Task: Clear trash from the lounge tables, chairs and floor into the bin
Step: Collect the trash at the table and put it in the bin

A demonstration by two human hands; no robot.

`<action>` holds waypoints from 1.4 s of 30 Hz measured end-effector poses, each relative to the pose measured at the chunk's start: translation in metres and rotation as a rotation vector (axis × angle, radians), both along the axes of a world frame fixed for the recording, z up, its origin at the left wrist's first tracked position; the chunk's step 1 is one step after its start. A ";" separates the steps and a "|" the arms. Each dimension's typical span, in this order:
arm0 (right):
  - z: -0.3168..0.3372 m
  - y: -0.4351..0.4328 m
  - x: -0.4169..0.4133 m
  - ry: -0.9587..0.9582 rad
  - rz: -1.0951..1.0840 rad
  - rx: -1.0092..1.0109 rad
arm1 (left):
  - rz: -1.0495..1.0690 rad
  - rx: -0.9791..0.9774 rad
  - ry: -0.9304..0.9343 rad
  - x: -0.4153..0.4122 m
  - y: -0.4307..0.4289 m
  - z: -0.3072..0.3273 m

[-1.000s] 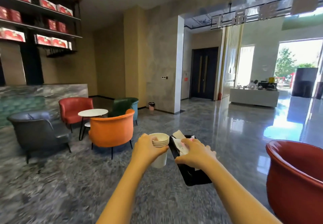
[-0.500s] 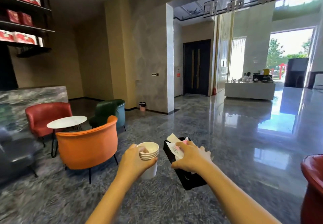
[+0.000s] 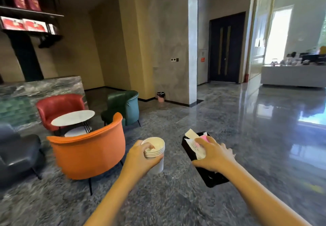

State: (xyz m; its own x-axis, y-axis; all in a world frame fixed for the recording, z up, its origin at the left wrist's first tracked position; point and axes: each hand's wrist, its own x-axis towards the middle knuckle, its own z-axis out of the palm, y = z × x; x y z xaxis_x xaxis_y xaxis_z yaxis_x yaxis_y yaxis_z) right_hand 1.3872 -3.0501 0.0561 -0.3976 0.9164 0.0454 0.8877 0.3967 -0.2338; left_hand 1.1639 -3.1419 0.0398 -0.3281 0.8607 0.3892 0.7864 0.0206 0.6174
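A: Hands?
B: I'm holding both forearms out: my left hand is wrapping a stack of paper cups, my right hand is gripping a black tray, thumb pressing paper scraps onto it.
A: Farther?
B: An orange chair is standing left; the bin is sitting by the far pillar.

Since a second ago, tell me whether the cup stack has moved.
Yes: the cup stack went forward, now beside the orange chair, nearer the bin.
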 end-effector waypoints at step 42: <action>0.026 1.415 -0.587 0.111 0.149 0.023 | 0.135 -0.027 0.049 -0.563 1.398 0.014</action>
